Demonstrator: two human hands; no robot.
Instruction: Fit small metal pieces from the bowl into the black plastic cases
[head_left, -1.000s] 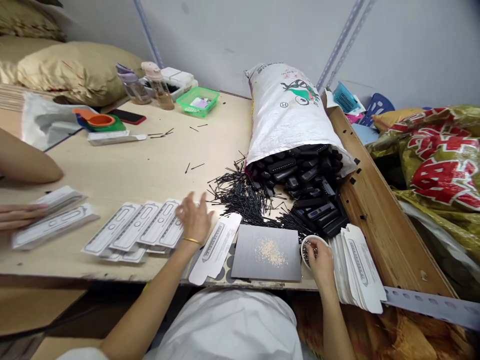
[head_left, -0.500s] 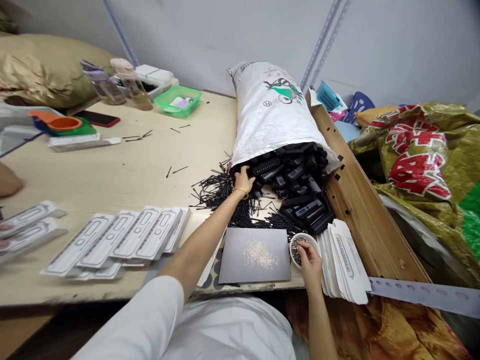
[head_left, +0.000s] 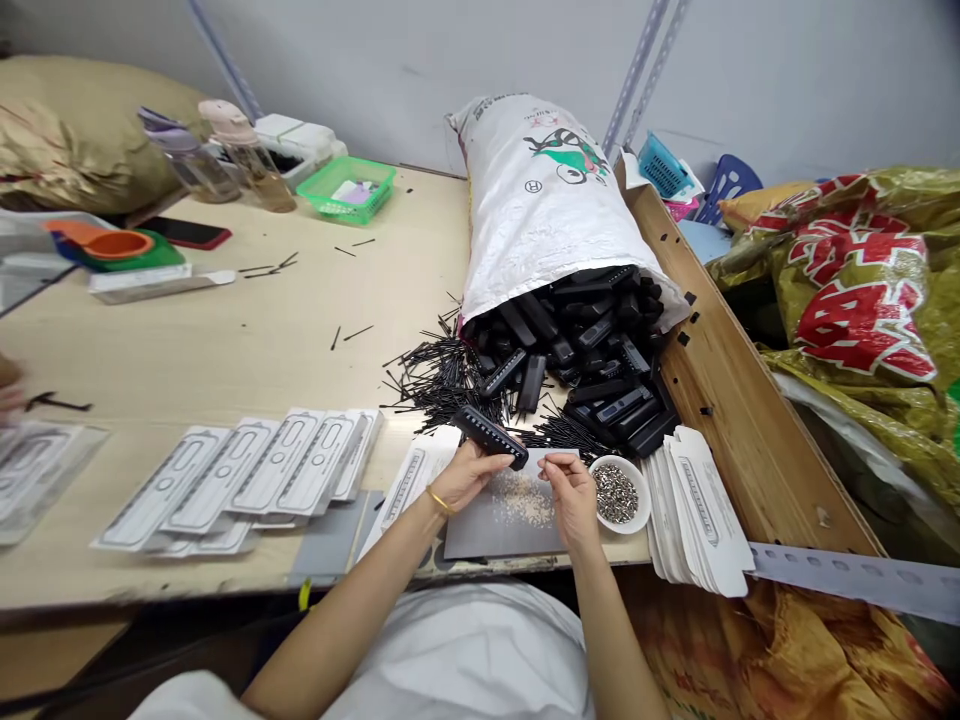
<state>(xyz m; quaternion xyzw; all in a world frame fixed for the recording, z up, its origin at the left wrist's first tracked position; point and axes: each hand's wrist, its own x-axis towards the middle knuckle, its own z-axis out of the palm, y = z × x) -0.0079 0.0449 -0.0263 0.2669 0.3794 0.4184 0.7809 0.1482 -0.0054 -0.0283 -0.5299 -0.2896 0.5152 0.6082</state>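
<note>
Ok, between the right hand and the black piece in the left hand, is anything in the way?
Nothing visible: only a small open gap separates the right hand from the black piece held in the left hand. The grey plate lies beneath, not between.

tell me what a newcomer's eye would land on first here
Probably the white woven sack with a green cartoon print, lying across the back of the pale tabletop, black oblong plastic pieces heaped at its mouth. Next, perhaps, the olive-gold plastic bag with red lettering at far right. Then, front and centre, the left hand holding one long black piece, the right hand near a round white bowl of small silvery parts.
</note>
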